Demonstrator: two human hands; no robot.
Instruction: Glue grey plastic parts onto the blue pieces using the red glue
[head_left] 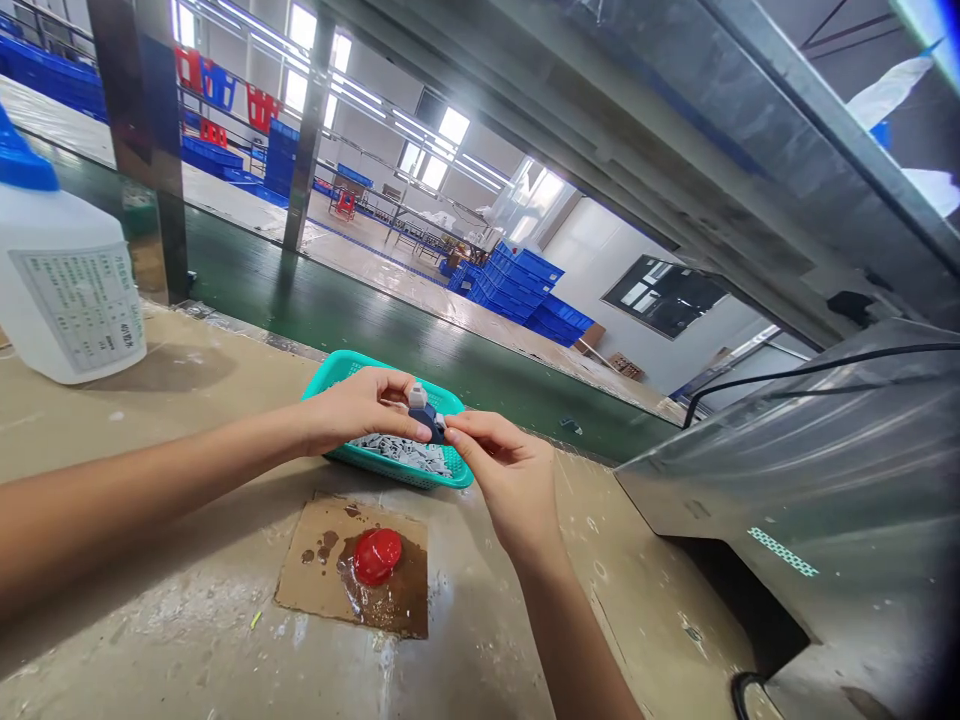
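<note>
My left hand (367, 408) pinches a small dark blue and pale grey plastic part (426, 415) above the basket. At the part's right end, the thumb and fingertips of my right hand (506, 465) close on a little light piece (441, 422), which touches the blue part. Below both hands stands a turquoise plastic basket (352, 362) with many small grey plastic pieces (405, 452) in it. Nearer to me, a red round cap (377, 556) sits on a wet, stained piece of cardboard (307, 580). My fingers partly hide the held parts.
A large white bottle with a blue cap (71, 260) stands on the worktable (202, 600) at left. Behind the table runs a green conveyor belt (247, 285). A metal housing (825, 500) with black cables bounds the right side. Stacked blue crates (517, 285) stand farther back.
</note>
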